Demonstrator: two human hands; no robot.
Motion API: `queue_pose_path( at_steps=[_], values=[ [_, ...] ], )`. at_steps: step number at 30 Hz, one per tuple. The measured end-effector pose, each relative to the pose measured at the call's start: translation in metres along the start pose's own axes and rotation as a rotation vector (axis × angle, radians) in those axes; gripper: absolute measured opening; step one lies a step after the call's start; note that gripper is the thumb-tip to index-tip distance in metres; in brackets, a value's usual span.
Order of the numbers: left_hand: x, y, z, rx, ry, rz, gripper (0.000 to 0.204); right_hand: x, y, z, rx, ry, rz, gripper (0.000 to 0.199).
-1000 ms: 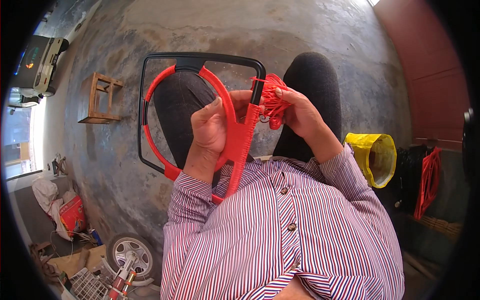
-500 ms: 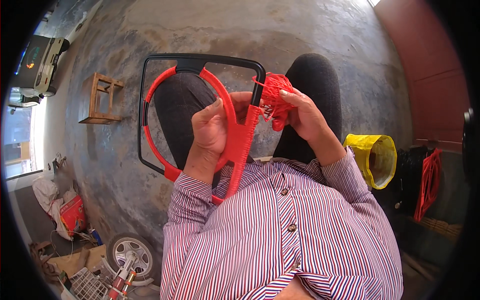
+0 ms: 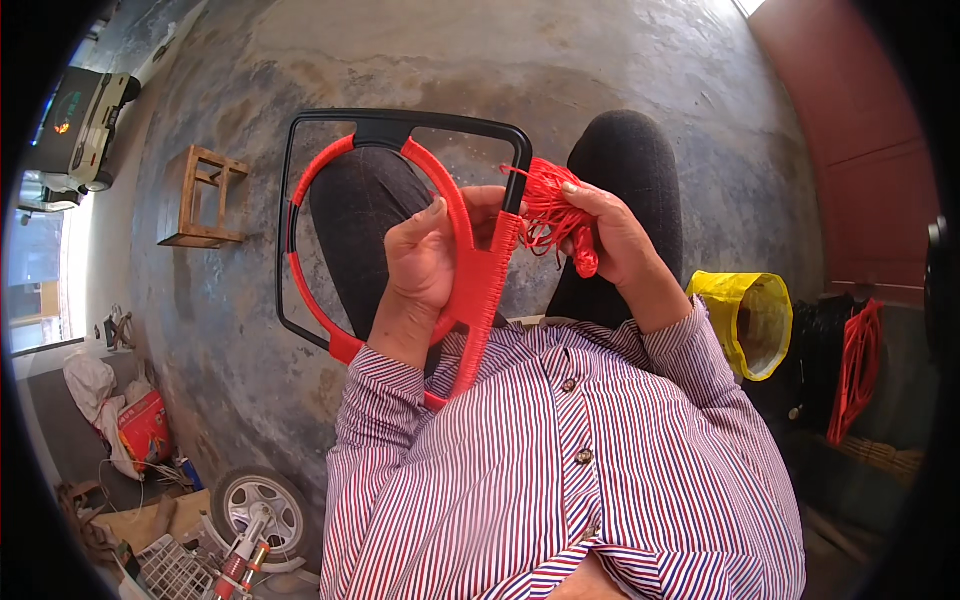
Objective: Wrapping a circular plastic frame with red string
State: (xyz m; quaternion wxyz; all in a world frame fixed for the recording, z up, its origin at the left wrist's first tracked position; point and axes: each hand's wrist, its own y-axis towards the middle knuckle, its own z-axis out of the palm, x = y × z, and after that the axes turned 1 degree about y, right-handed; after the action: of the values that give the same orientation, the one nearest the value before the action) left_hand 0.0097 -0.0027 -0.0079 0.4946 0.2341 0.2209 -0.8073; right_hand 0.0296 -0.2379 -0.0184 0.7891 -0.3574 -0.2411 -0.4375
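Note:
A black frame (image 3: pixel 455 120) with rounded corners rests over my lap, with a ring inside it wrapped in red cord. Red weaving (image 3: pixel 480 285) covers the lower part of its right side. My left hand (image 3: pixel 425 255) grips the ring and woven part from the left, thumb in front and some fingers behind. Just right of the frame's black bar, my right hand (image 3: pixel 612 235) is closed on a loose bundle of red cord (image 3: pixel 548 195). Strands of it hang below the fingers and reach toward the bar.
A yellow container (image 3: pixel 735 318) stands at my right, beside more hanging red cord (image 3: pixel 856 370). A wooden stool (image 3: pixel 203 198) is on the floor to the left. Lower left are a spoked wheel (image 3: pixel 262 512), a white rack (image 3: pixel 175 568) and a red-and-white sack (image 3: pixel 143 425).
My right hand has shifted the cord bundle slightly, and its loops now hang looser and lower. The left hand and the frame have hardly moved.

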Motion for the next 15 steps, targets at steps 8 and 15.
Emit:
queue_pose_path(
  at_steps=[8,15],
  values=[
    [0.0,0.0,-0.001,0.002,-0.01,-0.008,0.073,-0.002,0.002,-0.004,0.016,-0.029,-0.002,0.032],
    [-0.003,-0.003,0.003,-0.023,0.009,-0.016,0.075,0.008,-0.018,0.018,0.049,-0.143,-0.022,0.041]
  ],
)
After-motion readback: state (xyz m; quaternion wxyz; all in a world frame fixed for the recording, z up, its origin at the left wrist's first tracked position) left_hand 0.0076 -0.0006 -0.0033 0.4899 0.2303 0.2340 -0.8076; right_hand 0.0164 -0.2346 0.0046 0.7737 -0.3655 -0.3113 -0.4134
